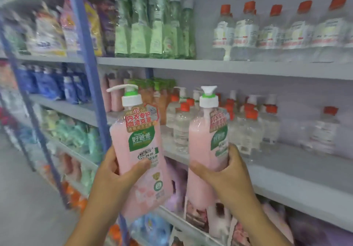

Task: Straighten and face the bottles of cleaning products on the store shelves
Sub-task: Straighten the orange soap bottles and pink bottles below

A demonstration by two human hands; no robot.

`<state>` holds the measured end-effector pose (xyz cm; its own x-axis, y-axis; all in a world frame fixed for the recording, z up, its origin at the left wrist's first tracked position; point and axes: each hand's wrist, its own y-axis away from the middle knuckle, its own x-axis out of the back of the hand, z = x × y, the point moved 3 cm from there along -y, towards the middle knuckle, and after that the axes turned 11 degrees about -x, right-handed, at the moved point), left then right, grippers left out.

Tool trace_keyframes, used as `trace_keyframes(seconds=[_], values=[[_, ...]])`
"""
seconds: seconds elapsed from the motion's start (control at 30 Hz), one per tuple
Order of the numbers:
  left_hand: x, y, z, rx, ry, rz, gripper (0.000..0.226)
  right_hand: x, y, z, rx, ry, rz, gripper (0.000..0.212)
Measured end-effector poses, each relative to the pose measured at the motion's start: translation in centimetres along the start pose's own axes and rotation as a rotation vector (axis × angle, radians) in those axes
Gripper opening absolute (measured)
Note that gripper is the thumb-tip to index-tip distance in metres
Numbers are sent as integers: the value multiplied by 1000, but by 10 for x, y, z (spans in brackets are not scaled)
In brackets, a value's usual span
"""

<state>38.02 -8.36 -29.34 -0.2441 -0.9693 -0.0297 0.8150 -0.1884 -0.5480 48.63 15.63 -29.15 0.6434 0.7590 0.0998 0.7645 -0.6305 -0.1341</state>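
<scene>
I hold two tall pink pump bottles upright in front of the middle shelf [298, 171]. My left hand [118, 171] grips the left pink bottle [140, 142] around its lower half; its green and red label faces me and its pump spout points left. My right hand [227, 171] grips the right pink bottle [207, 142], whose label is turned to the right. Behind them on the middle shelf stand clear bottles with red caps [250, 129] in a loose cluster, and more pink bottles [112, 93] stand at the back left.
The upper shelf [210, 65] carries green bottles [152, 26] and a row of clear red-capped bottles [286, 28]. A blue upright post [89, 70] divides the bays. Blue bottles [49, 85] and bagged goods fill the left bay. Pink and purple packs [219, 221] sit on the lower shelf.
</scene>
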Motion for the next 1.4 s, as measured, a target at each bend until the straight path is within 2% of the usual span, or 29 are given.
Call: trace_keyframes(seconds=[0.27,0.5,0.7,0.97,1.27,1.4], values=[[236,-67,-26,-20,-106,42,54,-245,-4,-31,64,-32,-6,65],[356,-106,-52,-4,-124,136,58,-375,-6,-42,35,-30,-53,74],[398,-154,-92,20,-157,174,56,-455,-42,-41,53,-34,-101,71],[436,-272,-160,11,-206,157,58,-564,-141,-34,79,-140,-109,75],[447,-402,-234,-29,-206,128,53,-629,-250,-39,105,-137,-14,72],[443,-463,-276,-97,-206,109,42,-656,-280,-35,126,-132,32,66]])
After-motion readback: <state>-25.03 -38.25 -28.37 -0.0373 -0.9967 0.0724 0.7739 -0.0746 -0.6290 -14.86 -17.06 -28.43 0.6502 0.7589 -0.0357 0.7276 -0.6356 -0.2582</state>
